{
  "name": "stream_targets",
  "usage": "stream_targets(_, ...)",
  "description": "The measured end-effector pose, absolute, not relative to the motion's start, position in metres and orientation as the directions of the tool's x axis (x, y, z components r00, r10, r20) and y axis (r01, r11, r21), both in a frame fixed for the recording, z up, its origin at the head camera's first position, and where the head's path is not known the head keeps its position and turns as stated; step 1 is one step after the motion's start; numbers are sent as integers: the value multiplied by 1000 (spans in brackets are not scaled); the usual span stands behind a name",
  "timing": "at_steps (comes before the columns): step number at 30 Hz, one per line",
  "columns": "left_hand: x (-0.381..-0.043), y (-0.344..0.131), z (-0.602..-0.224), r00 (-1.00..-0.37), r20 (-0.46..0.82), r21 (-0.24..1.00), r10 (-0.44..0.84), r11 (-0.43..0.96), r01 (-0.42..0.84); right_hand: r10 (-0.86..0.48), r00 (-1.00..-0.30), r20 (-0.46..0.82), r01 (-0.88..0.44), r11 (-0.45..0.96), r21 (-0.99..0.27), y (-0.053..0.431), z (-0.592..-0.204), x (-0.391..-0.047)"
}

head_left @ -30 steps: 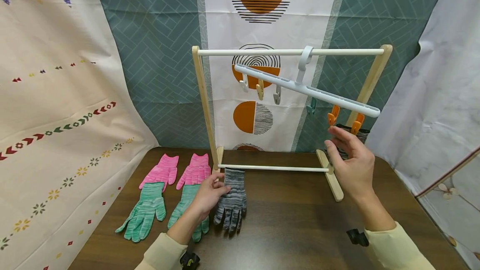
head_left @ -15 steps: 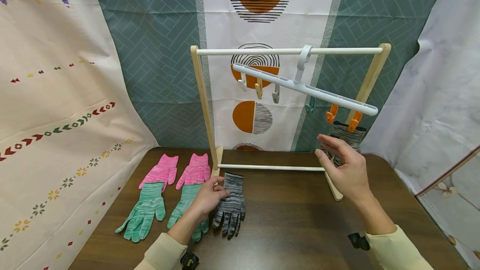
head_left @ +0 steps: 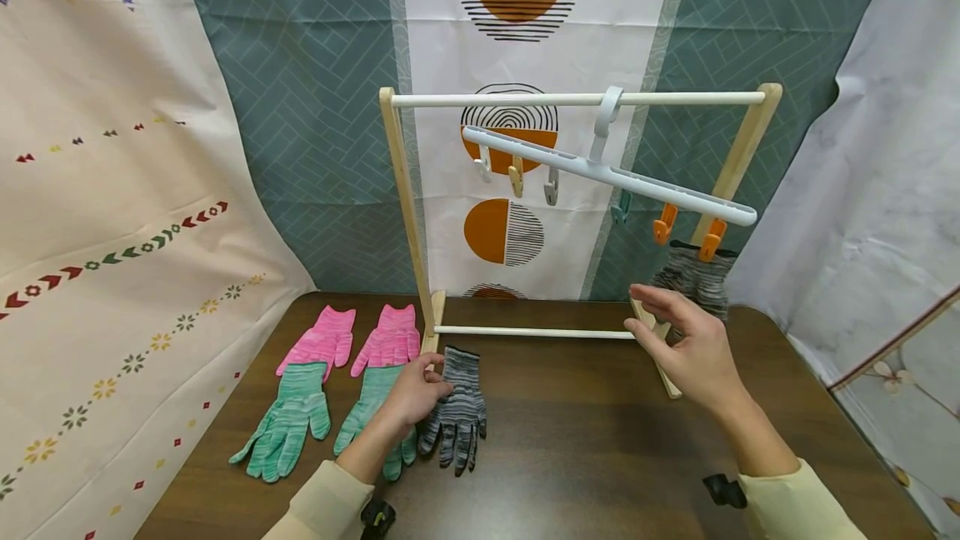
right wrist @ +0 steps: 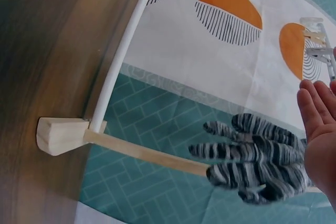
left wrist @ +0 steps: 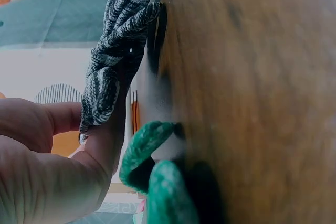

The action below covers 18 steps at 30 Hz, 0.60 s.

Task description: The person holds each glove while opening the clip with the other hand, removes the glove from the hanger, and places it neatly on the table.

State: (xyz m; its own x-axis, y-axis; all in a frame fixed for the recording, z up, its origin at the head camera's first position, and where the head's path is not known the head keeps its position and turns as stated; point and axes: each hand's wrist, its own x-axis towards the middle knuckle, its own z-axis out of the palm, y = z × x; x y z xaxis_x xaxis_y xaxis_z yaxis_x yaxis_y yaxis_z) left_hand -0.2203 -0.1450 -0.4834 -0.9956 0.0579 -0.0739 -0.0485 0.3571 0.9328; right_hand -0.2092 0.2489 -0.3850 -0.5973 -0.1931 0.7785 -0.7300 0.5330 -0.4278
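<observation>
In the head view my left hand (head_left: 416, 394) pinches the side of a grey-and-black striped knit glove (head_left: 462, 398), its fingers pointing toward me. The left wrist view shows this glove (left wrist: 113, 56) between thumb and fingers, close over the table. A matching striped glove (head_left: 693, 277) hangs by its cuff from an orange clip (head_left: 712, 242) at the right end of a white hanger (head_left: 555, 158). Just below and in front of it, my right hand (head_left: 697, 357) is held with relaxed, spread fingers and holds nothing. The right wrist view shows the hanging glove (right wrist: 262, 158) fingers-down beside that hand.
The hanger hooks over the top bar (head_left: 510, 100) of a wooden rack; its other clips, such as the second orange clip (head_left: 664, 223), hold nothing. Two pink gloves (head_left: 322, 340) and two green gloves (head_left: 292, 415) lie on the table (head_left: 570, 457) at left, the right green one partly behind my left arm.
My right hand has come down and left, away from the orange clip, leaving the glove hanging there. My left hand has drawn its striped glove slightly left and toward me.
</observation>
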Motion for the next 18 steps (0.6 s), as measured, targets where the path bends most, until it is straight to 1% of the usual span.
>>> stream_targets(6,-220,-145,-481,-995,-86,925,58,376,-58,-206,-618,759,-706,570,-420,257,-390,-209)
stream_targets(15,-220,-148,-482,-995,-88,918,53,391,-60,-194,-616,764,-688,605,-401,268,-391,-203)
stream_targets(18,-218,-148,-482,-996,-60,912,59,410,-31,-184,-612,769,-687,605,-402,271,-391,-202)
